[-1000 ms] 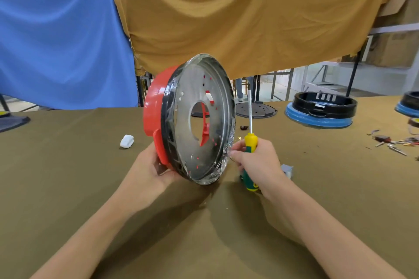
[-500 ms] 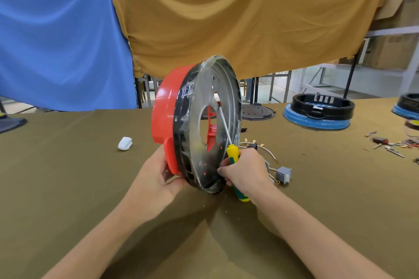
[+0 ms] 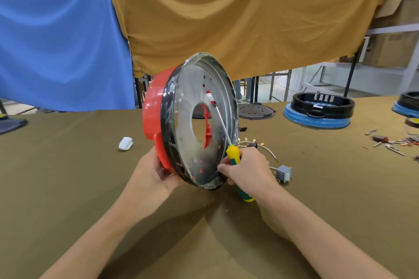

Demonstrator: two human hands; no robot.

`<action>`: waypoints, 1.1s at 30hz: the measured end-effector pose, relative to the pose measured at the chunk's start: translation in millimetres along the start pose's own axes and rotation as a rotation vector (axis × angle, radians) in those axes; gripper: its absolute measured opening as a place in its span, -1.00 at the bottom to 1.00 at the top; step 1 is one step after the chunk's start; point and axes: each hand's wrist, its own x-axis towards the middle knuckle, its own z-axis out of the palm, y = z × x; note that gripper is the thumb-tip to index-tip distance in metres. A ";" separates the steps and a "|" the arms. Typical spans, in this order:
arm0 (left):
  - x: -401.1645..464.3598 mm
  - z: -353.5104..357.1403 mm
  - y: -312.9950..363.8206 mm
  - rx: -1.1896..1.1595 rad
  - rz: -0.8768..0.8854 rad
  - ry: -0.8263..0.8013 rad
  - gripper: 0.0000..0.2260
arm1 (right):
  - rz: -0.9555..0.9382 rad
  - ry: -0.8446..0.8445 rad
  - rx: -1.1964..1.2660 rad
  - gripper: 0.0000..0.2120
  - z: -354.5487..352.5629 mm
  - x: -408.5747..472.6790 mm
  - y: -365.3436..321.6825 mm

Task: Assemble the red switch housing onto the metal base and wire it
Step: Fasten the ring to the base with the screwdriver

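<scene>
Olive-clothed table bearing, upright on edge, a red switch housing fitted behind a metal base, steadied below by the left hand curled around its rim, while the right hand grips a yellow-green screwdriver, tip against the base's face.

Olive cloth table: white clip, wires, grey switch.

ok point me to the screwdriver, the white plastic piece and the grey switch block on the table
screwdriver [image 3: 233, 154]: head view, on the yellow top of its handle above the right hand
white plastic piece [image 3: 125, 143]: head view, on its upper face
grey switch block [image 3: 283, 172]: head view, on its grey side
</scene>
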 end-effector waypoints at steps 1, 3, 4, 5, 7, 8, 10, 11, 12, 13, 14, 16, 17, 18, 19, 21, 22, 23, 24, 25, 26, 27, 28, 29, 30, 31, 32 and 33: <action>0.1 -0.9 -0.6 0.017 0.006 0.001 -0.65 | -0.011 -0.011 0.007 -0.83 -0.3 -1.1 0.0; 1.0 -2.6 -1.2 0.035 0.028 0.004 -0.60 | -0.035 -0.047 0.004 -0.83 -0.9 -2.7 -0.4; 0.8 -2.5 -0.7 0.034 0.039 -0.001 -0.59 | -0.043 -0.068 -0.016 -0.83 -1.1 -2.9 -0.6; 0.3 -2.4 -0.7 0.032 0.046 -0.012 -0.59 | -0.048 -0.087 -0.041 -0.83 -0.4 -3.1 -0.8; 0.6 0.2 -0.6 0.036 0.056 -0.022 -0.61 | -0.067 -0.093 -0.084 -0.84 0.8 -3.2 -1.7; 1.3 1.2 -1.8 0.048 0.061 -0.007 -0.65 | -0.080 -0.069 -0.088 -0.85 1.4 -3.7 -2.7; 2.6 0.7 -4.2 0.068 0.058 0.051 -0.71 | -0.110 0.028 -0.022 -0.86 -1.0 -5.0 -4.9; 3.5 -0.6 -5.6 0.035 0.048 0.059 -0.72 | -0.143 0.090 0.037 -0.86 -3.8 -5.4 -6.0; 4.2 -1.8 -5.9 -0.009 0.031 0.050 -0.70 | -0.182 0.136 0.101 -0.86 -7.2 -6.3 -7.5; 4.1 -2.1 -5.9 -0.044 0.014 0.039 -0.65 | -0.217 0.148 0.158 -0.87 -10.2 -8.3 -9.9; 3.4 -2.2 -5.3 -0.072 0.004 0.021 -0.61 | -0.246 0.120 0.209 -0.89 -12.7 -11.1 -12.6; 3.7 -3.3 -6.7 -0.131 -0.017 -0.041 -0.54 | -0.292 -0.010 0.294 -0.91 -14.3 -16.7 -18.0; 4.3 -3.9 -7.9 -0.150 -0.033 -0.063 -0.51 | -0.317 -0.068 0.313 -0.92 -14.2 -18.8 -19.7; 4.8 -4.7 -9.2 -0.162 -0.046 -0.076 -0.49 | -0.339 -0.104 0.310 -0.92 -14.5 -20.0 -20.7; 5.4 -5.9 -10.7 -0.165 -0.054 -0.080 -0.49 | -0.357 -0.127 0.294 -0.92 -15.6 -20.5 -21.2; 6.9 -8.4 -12.9 -0.167 -0.060 -0.077 -0.47 | -0.378 -0.178 0.262 -0.92 -19.1 -20.0 -20.5; 7.4 -9.9 -13.9 -0.167 -0.063 -0.077 -0.47 | -0.382 -0.210 0.249 -0.92 -20.7 -20.3 -20.2; 7.9 -10.9 -14.5 -0.165 -0.065 -0.080 -0.46 | -0.386 -0.236 0.236 -0.92 -22.1 -21.0 -20.7; 8.3 -11.7 -14.8 -0.167 -0.068 -0.085 -0.46 | -0.386 -0.251 0.231 -0.92 -23.6 -21.4 -21.8; 8.8 -12.4 -15.6 -0.166 -0.069 -0.086 -0.47 | -0.372 -0.251 0.247 -0.92 -26.1 -21.1 -22.8; 9.3 -12.6 -16.3 -0.167 -0.074 -0.085 -0.47 | -0.336 -0.239 0.285 -0.92 -30.1 -20.0 -22.6; 9.6 -12.8 -17.3 -0.173 -0.078 -0.077 -0.48 | -0.281 -0.225 0.323 -0.91 -35.5 -18.4 -21.0; 10.2 -13.2 -17.8 -0.186 -0.082 -0.062 -0.50 | -0.221 -0.219 0.343 -0.90 -41.2 -16.6 -17.7; 11.2 -14.5 -19.1 -0.199 -0.082 -0.041 -0.50 | -0.165 -0.230 0.338 -0.88 -46.3 -15.0 -14.1; 13.0 -16.9 -20.8 -0.208 -0.082 -0.013 -0.49 | -0.113 -0.254 0.319 -0.86 -49.4 -13.9 -10.5; 15.2 -20.4 -22.5 -0.221 -0.083 0.015 -0.47 | -0.069 -0.281 0.309 -0.86 -49.8 -13.9 -8.0; 17.0 -24.3 -23.2 -0.244 -0.083 0.036 -0.45 | -0.037 -0.302 0.324 -0.86 -47.6 -14.5 -6.8; 18.3 -27.7 -23.8 -0.261 -0.078 0.049 -0.43 | -0.016 -0.310 0.365 -0.87 -43.9 -15.1 -7.3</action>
